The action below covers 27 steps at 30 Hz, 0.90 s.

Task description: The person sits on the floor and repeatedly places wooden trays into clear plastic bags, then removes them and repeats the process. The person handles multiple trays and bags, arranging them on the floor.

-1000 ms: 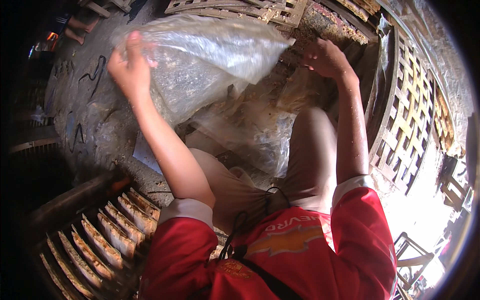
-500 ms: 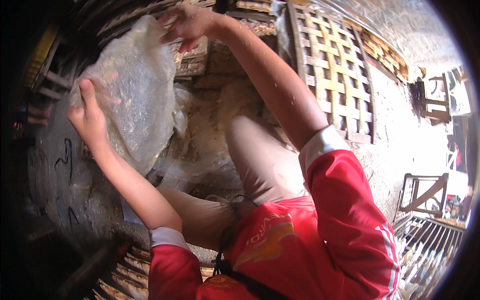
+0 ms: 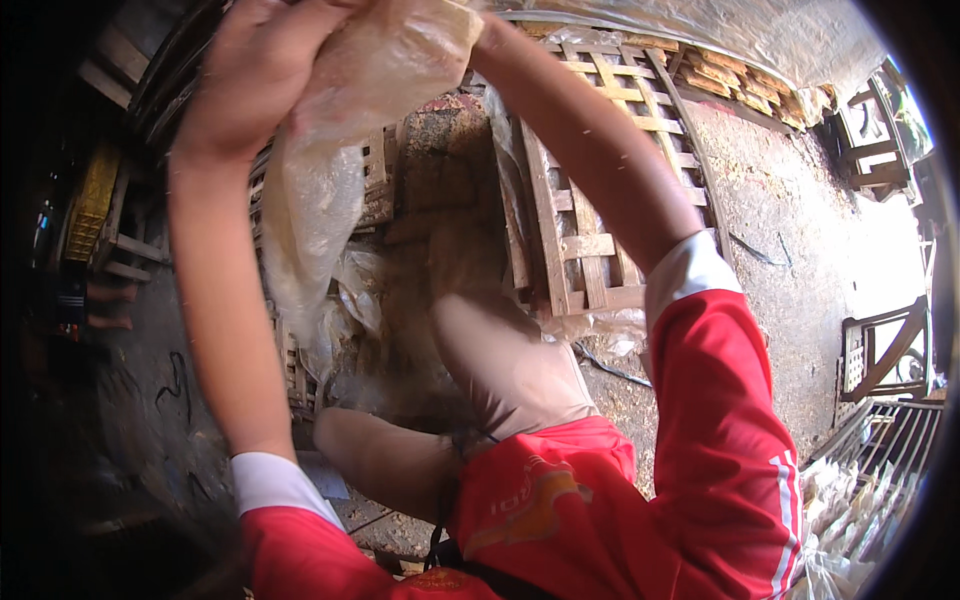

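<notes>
Closest to us is the red shirt (image 3: pixel 710 380) with its white cuffs, and past its hem we see bent knees in tan trousers (image 3: pixel 510 370). The left hand (image 3: pixel 255 85), blurred, has its grip clamped on a translucent plastic sheet (image 3: pixel 390 75), which hangs in the air ahead, left of the middle, its loose end trailing beside the left forearm. The right forearm (image 3: pixel 600 140) runs up behind the sheet's edge; the right hand is hidden there, so we cannot tell how its grip stands. Beyond the knees lies crumpled plastic film (image 3: pixel 357 290). Ahead to the right, we see a woven slat tray (image 3: pixel 590 247), then a wire rack (image 3: pixel 870 440) and a wooden frame (image 3: pixel 885 350).
</notes>
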Motion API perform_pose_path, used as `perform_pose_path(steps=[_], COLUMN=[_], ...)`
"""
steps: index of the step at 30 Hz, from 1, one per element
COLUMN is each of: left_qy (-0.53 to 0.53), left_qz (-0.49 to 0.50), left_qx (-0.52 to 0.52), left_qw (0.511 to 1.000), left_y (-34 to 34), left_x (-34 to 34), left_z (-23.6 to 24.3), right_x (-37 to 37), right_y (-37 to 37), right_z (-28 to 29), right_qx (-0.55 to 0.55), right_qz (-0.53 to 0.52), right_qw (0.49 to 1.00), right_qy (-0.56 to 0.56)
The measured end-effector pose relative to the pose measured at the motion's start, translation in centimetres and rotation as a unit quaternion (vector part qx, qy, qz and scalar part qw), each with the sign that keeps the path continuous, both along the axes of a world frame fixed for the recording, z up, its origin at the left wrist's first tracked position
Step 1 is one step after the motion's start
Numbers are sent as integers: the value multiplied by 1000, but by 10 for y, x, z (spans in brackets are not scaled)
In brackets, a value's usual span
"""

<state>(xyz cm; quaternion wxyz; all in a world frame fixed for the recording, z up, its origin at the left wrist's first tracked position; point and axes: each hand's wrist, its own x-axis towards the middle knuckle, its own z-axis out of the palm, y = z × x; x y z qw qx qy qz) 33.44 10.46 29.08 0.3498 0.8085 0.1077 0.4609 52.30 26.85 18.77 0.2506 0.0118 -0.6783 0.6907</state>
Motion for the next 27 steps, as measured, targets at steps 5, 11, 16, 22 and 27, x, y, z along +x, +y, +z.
perform_pose_path(steps=[5, 11, 16, 22, 27], left_qy=[38, 20, 175, 321, 443], left_qz=[21, 59, 121, 48, -25], left_qx=[33, 129, 355, 310, 283], left_qw=[999, 990, 910, 893, 850], left_y=[19, 16, 2, -36, -80], left_x=[13, 100, 154, 169, 180], left_z=[17, 7, -85, -188, -212], right_x=[92, 224, 366, 394, 406], right_y=[-37, -79, -169, -279, -343], right_z=[67, 67, 2, -82, -131], right_qx=[93, 131, 36, -62, 48], right_qz=[-155, -420, -541, -674, -655], right_qw=[979, 896, 840, 704, 686], right_qy=[-94, -62, 21, -214, -313])
